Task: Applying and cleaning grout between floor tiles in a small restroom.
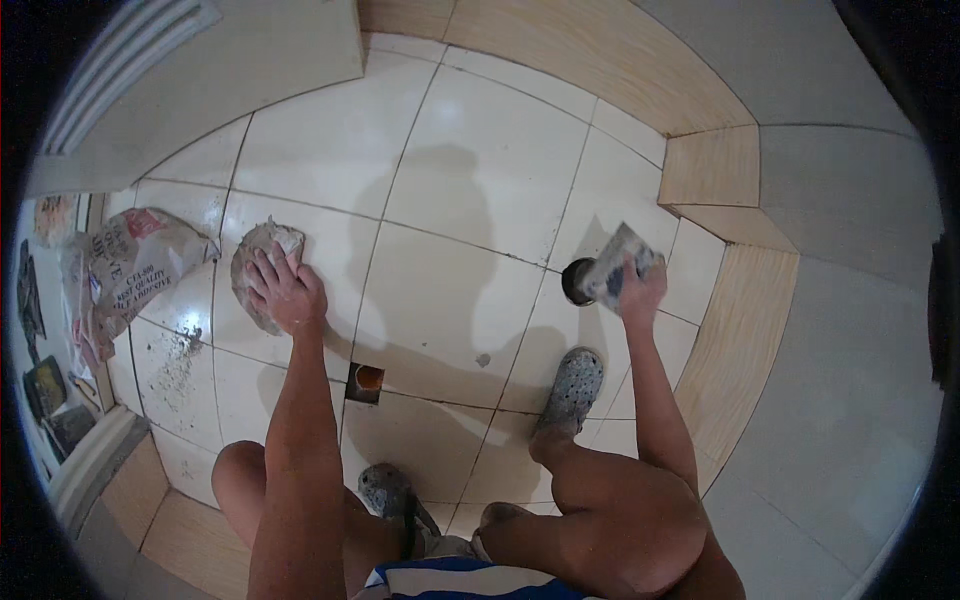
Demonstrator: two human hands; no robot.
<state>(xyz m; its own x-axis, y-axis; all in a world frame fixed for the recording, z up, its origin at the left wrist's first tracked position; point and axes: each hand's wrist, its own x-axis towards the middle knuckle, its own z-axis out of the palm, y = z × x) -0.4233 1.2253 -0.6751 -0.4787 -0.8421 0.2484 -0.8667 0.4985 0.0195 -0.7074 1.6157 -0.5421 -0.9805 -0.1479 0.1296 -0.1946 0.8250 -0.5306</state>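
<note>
At the left, my left hand (287, 292) rests with spread fingers on a rough grey, rounded mass (256, 312); I cannot tell whether it is a rag or a mound of mortar. My right hand (644, 288) is closed around a flat, roughly rectangular piece (624, 250) smeared with grey, its kind unclear. That piece is held tilted beside a dark round hole (577, 283) in the white tiled floor (465, 235) and partly overlaps it in view.
A crumpled bag (150, 262) lies at the left, with grey crumbs (176, 372) nearby. A square opening (366, 382) is cut into the floor ahead of my feet in grey clogs (574, 385). A door (280, 50) stands at upper left; wood-look tiles (745, 330) edge the right.
</note>
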